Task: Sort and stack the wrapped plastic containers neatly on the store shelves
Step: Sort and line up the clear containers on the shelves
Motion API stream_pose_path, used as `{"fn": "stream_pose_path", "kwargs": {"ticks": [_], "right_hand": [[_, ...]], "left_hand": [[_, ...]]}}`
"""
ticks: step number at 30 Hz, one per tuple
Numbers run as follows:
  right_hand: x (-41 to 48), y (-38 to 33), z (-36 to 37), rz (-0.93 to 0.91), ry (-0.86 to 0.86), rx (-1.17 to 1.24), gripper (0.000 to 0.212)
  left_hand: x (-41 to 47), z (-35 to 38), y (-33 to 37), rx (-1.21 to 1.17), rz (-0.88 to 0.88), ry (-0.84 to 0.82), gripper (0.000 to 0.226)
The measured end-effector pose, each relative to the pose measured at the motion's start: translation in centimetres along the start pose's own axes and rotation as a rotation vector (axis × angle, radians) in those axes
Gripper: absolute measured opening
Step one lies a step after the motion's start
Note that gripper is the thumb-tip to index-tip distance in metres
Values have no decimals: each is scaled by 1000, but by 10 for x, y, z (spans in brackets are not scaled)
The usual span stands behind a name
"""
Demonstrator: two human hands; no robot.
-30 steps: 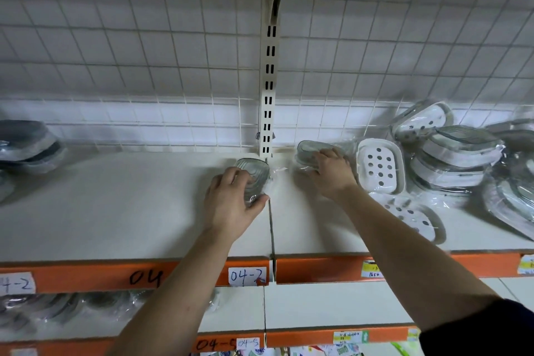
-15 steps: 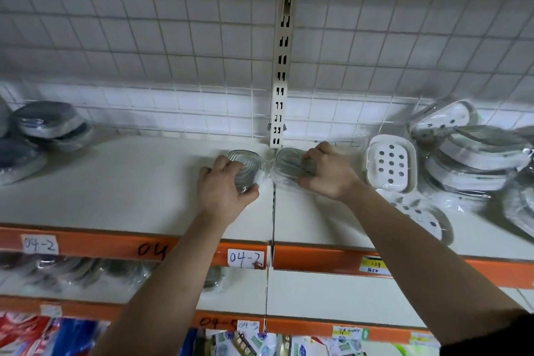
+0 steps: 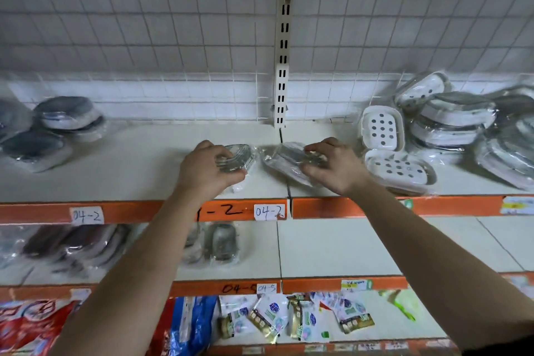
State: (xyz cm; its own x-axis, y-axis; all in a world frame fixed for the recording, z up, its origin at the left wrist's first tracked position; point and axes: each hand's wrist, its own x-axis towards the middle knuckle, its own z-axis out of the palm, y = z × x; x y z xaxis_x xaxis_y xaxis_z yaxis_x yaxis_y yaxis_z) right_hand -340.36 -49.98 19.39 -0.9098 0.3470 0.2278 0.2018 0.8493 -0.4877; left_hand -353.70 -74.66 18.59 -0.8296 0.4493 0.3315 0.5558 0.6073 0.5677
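Note:
Two clear wrapped containers lie side by side on the top shelf [image 3: 115, 170] in front of the slotted upright. My left hand [image 3: 206, 170] grips the left container [image 3: 241, 157] with fingers curled over its top. My right hand [image 3: 335, 166] holds the right container [image 3: 284, 159], fingers curled over its far edge and thumb at its near side. A heap of white wrapped containers [image 3: 450, 121] sits at the right, one perforated white tray [image 3: 381, 128] standing on edge. Dark grey wrapped containers [image 3: 66, 114] are piled at the far left.
An orange shelf lip with "04-2" labels [image 3: 268, 211] runs under my wrists. The lower shelf holds more wrapped dark containers [image 3: 222, 243] at left. Below that lie packets and sachets [image 3: 271, 315]. A wire grid backs the shelf behind the slotted upright [image 3: 281, 95].
Both hands have drawn the two clear containers toward the front of the shelf and laid them flatter, a little apart. The camera has tipped down, showing more lower shelves.

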Motion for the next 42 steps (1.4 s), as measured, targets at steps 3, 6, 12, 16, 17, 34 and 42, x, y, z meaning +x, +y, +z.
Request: {"fn": "stream_pose_path", "kwargs": {"ticks": [3,6,12,16,17,34,42], "right_hand": [[-31,-25,15,42,57,-31,70],[-61,-53,32,54,130,-138,79],[-129,-82,69,7,311,-185,73],[-185,-75,105,95,383,-81,67],[-196,-72,113,123,384,-61,66],[-194,51,269,300,100,-4,60],[-142,97,306,259,123,62,52]], "left_hand": [[-27,-15,-11,12,53,13,51],[-54,-23,-24,30,123,42,65],[-117,-35,-54,87,249,126,60],[-172,-23,-77,21,294,230,55],[-184,-17,-84,-25,294,237,55],[-164,146,-179,60,111,-24,54],[-61,229,-199,200,-61,-86,54]]}}
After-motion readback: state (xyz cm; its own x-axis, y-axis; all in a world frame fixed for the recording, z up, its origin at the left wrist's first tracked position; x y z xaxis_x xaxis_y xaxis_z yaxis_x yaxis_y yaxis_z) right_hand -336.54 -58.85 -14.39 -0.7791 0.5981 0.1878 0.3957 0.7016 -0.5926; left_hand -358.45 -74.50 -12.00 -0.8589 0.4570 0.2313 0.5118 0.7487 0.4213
